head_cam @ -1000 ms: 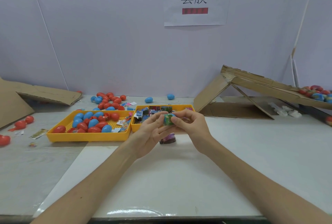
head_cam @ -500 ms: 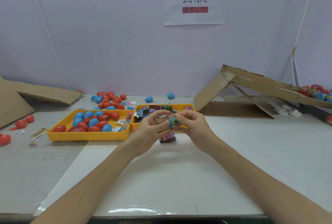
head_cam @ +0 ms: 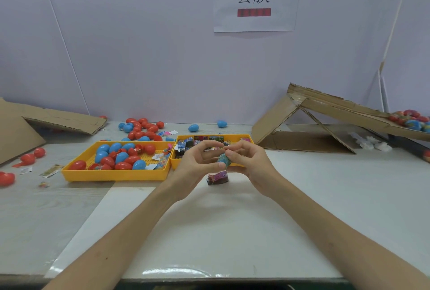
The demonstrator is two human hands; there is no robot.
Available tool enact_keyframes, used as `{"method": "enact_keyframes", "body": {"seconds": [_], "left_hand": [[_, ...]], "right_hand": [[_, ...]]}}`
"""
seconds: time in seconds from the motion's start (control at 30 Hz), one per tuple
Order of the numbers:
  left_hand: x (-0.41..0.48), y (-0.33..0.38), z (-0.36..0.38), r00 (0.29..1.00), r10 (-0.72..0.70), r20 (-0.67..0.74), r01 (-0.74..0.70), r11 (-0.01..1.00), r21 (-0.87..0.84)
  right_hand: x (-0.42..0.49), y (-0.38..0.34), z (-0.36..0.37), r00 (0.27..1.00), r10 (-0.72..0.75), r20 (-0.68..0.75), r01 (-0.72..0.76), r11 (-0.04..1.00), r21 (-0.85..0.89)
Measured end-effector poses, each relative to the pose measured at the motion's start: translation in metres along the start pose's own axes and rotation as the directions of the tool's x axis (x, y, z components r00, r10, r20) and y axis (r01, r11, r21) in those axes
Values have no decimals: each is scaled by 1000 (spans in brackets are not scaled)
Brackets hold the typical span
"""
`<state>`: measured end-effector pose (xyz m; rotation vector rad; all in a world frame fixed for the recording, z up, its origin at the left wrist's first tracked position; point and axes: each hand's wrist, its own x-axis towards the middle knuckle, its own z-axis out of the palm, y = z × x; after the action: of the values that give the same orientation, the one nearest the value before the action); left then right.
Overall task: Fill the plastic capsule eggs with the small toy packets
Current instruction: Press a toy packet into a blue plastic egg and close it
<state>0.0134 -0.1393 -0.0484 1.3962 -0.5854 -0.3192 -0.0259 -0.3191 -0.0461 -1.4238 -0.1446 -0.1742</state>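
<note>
Both hands meet above the table in front of the right yellow tray [head_cam: 248, 137]. My right hand [head_cam: 250, 163] grips a small egg [head_cam: 223, 159] wrapped in a blue-green printed film, tilted, with its fingers curled over it. My left hand [head_cam: 197, 164] holds the egg's lower end between thumb and fingers. The right tray holds several small toy packets [head_cam: 186, 145]. The left yellow tray [head_cam: 111, 175] holds several red and blue capsule eggs [head_cam: 121, 157]. A dark packet with a pink label [head_cam: 217, 177] lies on the table just under my hands.
Loose red and blue eggs [head_cam: 142, 128] lie behind the trays and at the far left [head_cam: 7, 178]. A folded cardboard ramp [head_cam: 325, 113] stands at the right with wrapped eggs [head_cam: 411, 121] at its upper end. Flat cardboard [head_cam: 58, 119] lies at the left.
The egg has been turned from upright-looking to tilted and shifted slightly right in my fingers. My left fingers have loosened and spread while the right hand wraps further over it.
</note>
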Motion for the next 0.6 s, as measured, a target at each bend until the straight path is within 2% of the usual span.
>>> {"method": "enact_keyframes", "body": {"seconds": [0.17, 0.3, 0.43, 0.5, 0.6], "left_hand": [[0, 1, 1, 999, 40, -13, -39, 998, 55], [-1, 0, 2, 996, 82, 30, -85, 990, 111], [-1, -1, 2, 997, 71, 30, -74, 989, 126], [-1, 0, 3, 998, 62, 23, -64, 992, 106], [-2, 1, 2, 999, 42, 11, -41, 998, -41]], "right_hand": [[1, -1, 3, 996, 78, 43, -81, 992, 95], [0, -1, 2, 994, 106, 36, -103, 993, -61], [1, 3, 1, 998, 60, 2, -60, 997, -50], [1, 3, 1, 999, 53, -7, -53, 997, -50], [1, 1, 4, 999, 49, 17, -49, 998, 32]]}}
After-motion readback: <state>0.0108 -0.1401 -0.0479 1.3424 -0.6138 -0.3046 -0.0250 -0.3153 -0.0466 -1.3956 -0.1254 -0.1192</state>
